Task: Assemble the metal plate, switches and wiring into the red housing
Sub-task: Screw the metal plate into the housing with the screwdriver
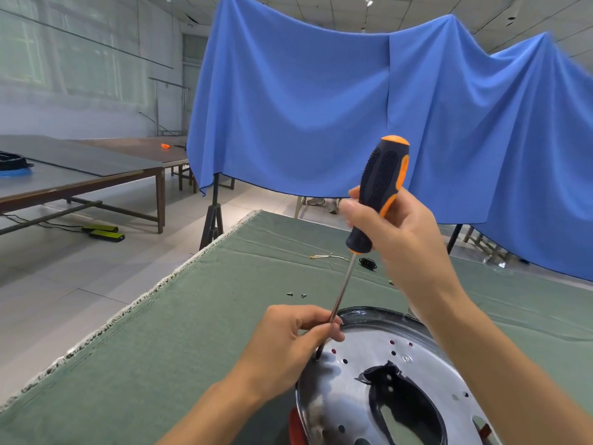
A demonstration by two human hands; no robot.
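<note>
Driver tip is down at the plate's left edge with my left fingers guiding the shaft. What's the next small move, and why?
Probably turn the handle with the right hand while the left hand steadies the shaft. The screwdriver stands tilted, its tip set at a hole near the left rim of the metal plate, which sits over the red housing. Whether a screw sits under the tip cannot be seen.

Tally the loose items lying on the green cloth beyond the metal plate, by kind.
Small screws: 2
Black socket part: 1
Wire piece: 1
Total: 4
A small speck near the right wrist is too blurred to identify, so it is left out.
</note>
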